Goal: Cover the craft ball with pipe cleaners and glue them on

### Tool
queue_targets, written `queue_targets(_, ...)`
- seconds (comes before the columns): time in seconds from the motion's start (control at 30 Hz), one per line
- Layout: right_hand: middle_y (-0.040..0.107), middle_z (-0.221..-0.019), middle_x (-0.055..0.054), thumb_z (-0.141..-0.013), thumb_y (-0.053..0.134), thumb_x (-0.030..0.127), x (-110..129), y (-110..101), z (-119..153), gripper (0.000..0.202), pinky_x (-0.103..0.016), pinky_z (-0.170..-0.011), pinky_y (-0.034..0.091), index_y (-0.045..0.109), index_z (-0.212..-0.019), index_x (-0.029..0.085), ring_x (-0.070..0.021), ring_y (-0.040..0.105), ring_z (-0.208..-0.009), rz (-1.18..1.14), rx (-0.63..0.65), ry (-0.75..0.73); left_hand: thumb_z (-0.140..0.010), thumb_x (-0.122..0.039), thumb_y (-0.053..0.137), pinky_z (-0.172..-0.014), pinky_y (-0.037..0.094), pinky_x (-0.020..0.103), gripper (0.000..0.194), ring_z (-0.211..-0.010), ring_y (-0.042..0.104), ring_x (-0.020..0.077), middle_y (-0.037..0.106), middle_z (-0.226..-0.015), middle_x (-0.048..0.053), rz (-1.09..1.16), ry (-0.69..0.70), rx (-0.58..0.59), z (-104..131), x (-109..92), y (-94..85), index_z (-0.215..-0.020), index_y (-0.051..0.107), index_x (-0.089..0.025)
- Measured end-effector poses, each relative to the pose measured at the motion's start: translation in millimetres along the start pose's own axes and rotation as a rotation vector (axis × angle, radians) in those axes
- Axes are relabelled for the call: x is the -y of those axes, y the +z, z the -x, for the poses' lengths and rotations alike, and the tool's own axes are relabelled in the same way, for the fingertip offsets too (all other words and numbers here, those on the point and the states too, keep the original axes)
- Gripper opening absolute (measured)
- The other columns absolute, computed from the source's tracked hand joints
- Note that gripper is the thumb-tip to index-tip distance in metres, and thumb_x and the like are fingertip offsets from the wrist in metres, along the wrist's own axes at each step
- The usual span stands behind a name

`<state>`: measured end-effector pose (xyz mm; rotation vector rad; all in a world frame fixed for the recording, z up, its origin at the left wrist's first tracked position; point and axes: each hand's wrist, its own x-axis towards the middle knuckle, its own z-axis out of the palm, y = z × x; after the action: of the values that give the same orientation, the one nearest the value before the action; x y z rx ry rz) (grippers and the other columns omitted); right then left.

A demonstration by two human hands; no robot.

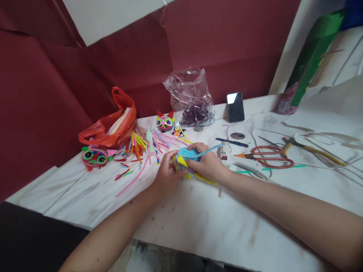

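Observation:
Near the middle of the white table, a small round craft figure (pixel 184 154) with blue, yellow and pink parts is held between both hands. My left hand (pixel 168 172) wraps its left side, the thumb along the lower edge. My right hand (pixel 204 160) grips the right side, fingers over the top. A light blue fuzzy strip (pixel 211 149) extends from the top of the figure to the upper right, past my right hand. Yellow pieces show at the front and below the right palm. The side of the figure towards the palms is hidden.
Left are a red bag (pixel 113 126), loose coloured strips (pixel 138 145) and a finished-looking face figure (pixel 95 156). Behind stand another figure (pixel 165 121), a clear bag (pixel 195 102) and a phone (pixel 235 107). Right lie orange-handled scissors (pixel 269 156), pliers (pixel 314 149), a white glue gun (pixel 244 161) and cables.

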<state>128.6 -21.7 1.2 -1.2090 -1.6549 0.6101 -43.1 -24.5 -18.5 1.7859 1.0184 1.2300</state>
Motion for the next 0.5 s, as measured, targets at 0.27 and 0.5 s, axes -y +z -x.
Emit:
queue_targets(0.27,0.054,-0.090,-0.003,-0.063,0.053,0.019,-3.2,6.0,3.1,0.023,-0.035,-0.078,0.042,0.050,-0.086,0.023,-0.0214,0.051,-0.089,-0.045,-0.072,-0.051,-0.069,-0.033,0.073,-0.091,0.045,0.038,0.061,-0.108,0.055,0.0249,0.056,-0.118,0.010,-0.047,0.044,0.026,0.6,-1.0,2.9,-0.121,0.045,-0.020)
queue_targets(0.5,0.058,-0.086,-0.003,-0.065,0.055,0.020,-4.5,8.4,3.6,0.023,-0.034,-0.074,0.044,0.056,-0.088,0.021,-0.0210,0.054,-0.085,-0.061,-0.108,-0.008,-0.067,-0.034,0.074,-0.087,0.047,0.035,0.059,-0.107,0.055,0.0246,0.056,-0.117,0.010,0.012,0.015,0.030,0.1,-4.1,4.7,-0.118,0.046,-0.020)
